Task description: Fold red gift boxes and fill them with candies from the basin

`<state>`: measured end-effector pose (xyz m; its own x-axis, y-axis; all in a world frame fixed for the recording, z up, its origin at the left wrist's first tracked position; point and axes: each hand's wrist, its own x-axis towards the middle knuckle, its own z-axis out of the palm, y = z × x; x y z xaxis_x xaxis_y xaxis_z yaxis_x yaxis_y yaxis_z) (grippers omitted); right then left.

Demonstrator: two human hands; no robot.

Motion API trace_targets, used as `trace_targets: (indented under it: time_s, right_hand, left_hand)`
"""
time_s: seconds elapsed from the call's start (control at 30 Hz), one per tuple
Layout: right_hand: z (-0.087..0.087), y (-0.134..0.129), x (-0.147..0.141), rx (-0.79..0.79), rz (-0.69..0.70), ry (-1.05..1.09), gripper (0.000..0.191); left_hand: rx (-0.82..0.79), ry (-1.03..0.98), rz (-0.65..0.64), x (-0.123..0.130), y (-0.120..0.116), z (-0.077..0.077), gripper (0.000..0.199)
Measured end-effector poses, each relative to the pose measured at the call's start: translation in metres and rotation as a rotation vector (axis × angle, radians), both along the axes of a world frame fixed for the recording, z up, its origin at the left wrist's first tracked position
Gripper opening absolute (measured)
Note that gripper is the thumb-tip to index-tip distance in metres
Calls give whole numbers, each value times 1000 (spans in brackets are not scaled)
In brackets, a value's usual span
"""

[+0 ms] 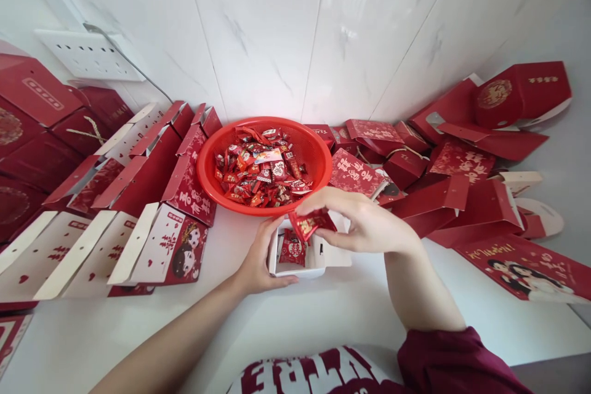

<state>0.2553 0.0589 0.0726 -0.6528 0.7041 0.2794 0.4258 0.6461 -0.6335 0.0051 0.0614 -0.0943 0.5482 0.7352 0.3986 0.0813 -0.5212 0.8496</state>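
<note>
A small white gift box [305, 271] stands with its top uncovered on the white table in front of me. My left hand [261, 258] wraps round the box's left side, thumb along its near wall. Inside lies a red wrapped candy [292, 249]. Just above the box, my right hand [355, 221] pinches another red candy [312, 223] with gold print between thumb and fingers. A pale flap sticks out to the right under that hand. Directly behind the box sits a red plastic basket [205, 181] heaped with wrapped candies [265, 166].
Rows of red-and-white gift boxes [173, 246] stand at the left, with dark red boxes [28, 141] behind them. Many red boxes [466, 197] lie piled at the right. A power strip [87, 54] with a grey cable is at the tiled wall [258, 31].
</note>
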Motion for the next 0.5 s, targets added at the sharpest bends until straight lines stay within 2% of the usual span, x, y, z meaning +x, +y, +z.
trace_targets:
  time_s: [0.1, 0.17, 0.27, 0.4, 0.5]
  right_hand:
    - [-12, -6, -2, -15, 187, 12, 24]
    - [-22, -8, -3, 3, 243, -48, 19]
    - [-29, -10, 0, 54, 158, -133, 18]
    - [-28, -13, 10, 106, -10, -156, 19]
    - [-28, -14, 17, 119, -74, -156, 21]
  left_hand:
    - [146, 39, 19, 0, -2, 1, 114]
    - [177, 47, 30, -1, -2, 1, 114]
    - [172, 50, 45, 0, -2, 0, 114]
    - [199, 49, 47, 1, -3, 2, 115]
    - [240, 39, 35, 1, -4, 3, 115]
